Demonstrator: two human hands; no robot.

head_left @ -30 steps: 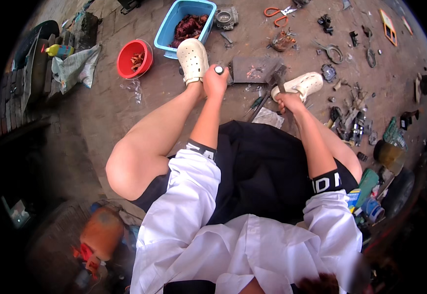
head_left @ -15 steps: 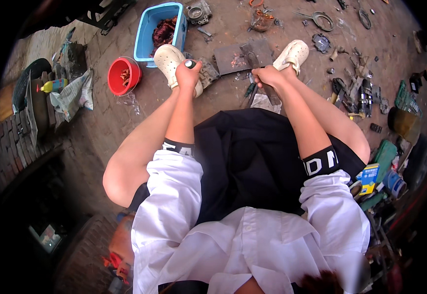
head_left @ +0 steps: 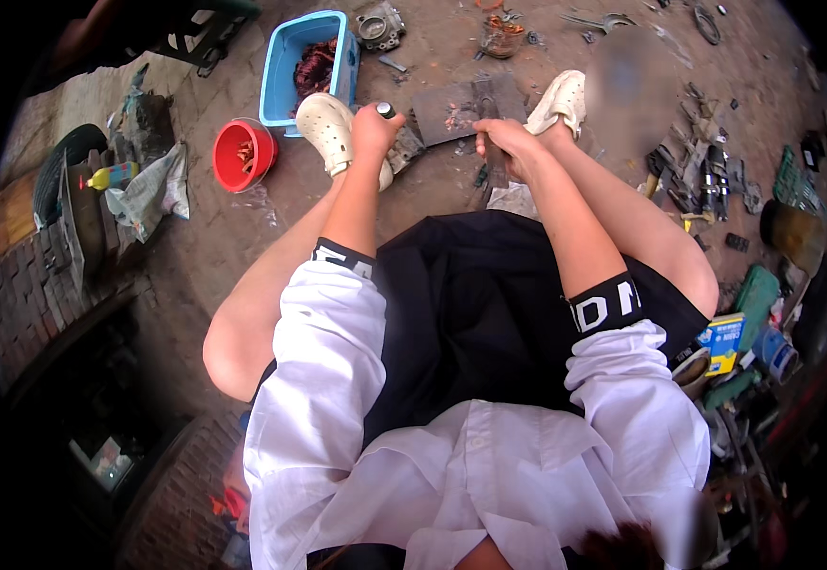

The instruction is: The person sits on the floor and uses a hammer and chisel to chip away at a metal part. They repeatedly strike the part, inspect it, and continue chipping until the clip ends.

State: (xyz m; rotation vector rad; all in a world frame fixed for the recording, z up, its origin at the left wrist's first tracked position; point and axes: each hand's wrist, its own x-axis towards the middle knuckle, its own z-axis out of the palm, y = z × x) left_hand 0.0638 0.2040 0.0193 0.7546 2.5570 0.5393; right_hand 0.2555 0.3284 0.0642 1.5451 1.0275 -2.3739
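Observation:
My left hand point(head_left: 373, 133) is closed around a short dark cylinder with a round pale end point(head_left: 386, 110), above my left shoe. What lies below the fist is hidden. My right hand point(head_left: 510, 148) is wrapped around a long dark bar-shaped tool point(head_left: 494, 173), whose far end reaches over a flat dark metal plate point(head_left: 432, 116) on the ground between my feet. Small copper-coloured scraps point(head_left: 458, 116) lie on the plate. Beside my left shoe sits a greyish metal part point(head_left: 404, 152), partly covered by the hand and shoe.
A blue tub point(head_left: 268, 95) with dark red wire coils stands beyond my left foot, near a red bucket point(head_left: 222, 157) with copper-coloured pieces. A glass jar point(head_left: 502, 40) and a metal housing point(head_left: 378, 28) are further off. Scattered metal parts point(head_left: 708, 166) lie at the right.
My right hand has shifted slightly left and up, with the bar-shaped tool turning more upright. My left hand has moved a little right and up with the cylinder.

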